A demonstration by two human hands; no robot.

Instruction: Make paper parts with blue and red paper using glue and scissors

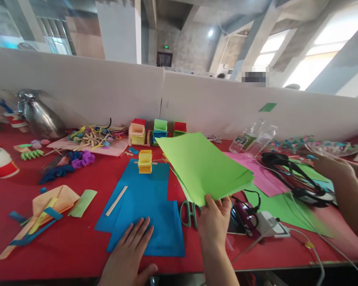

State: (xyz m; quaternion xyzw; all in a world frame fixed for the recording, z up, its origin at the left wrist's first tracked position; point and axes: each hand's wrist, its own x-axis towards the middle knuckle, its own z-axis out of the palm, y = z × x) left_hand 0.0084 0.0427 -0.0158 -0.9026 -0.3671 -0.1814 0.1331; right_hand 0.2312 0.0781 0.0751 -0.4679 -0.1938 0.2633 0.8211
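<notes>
My left hand [131, 250] lies flat with fingers spread on a blue paper sheet [146, 202] on the red table. My right hand [214, 222] pinches the near edge of a stack of light green paper sheets [203, 167] and holds it tilted above the table. Green-handled scissors [189, 212] lie just under that stack, between my two hands. A small yellow folded paper box [144, 161] stands at the blue sheet's far edge, and a wooden stick [116, 200] lies on its left part.
Another person's arm [346, 190] reaches in from the right near a black headset [286, 167]. Pink and green sheets [286, 206], a phone, a charger and cables lie to the right. Folded paper boxes [158, 131], sticks, water bottles [250, 139] and a steel kettle [38, 115] stand before a white partition.
</notes>
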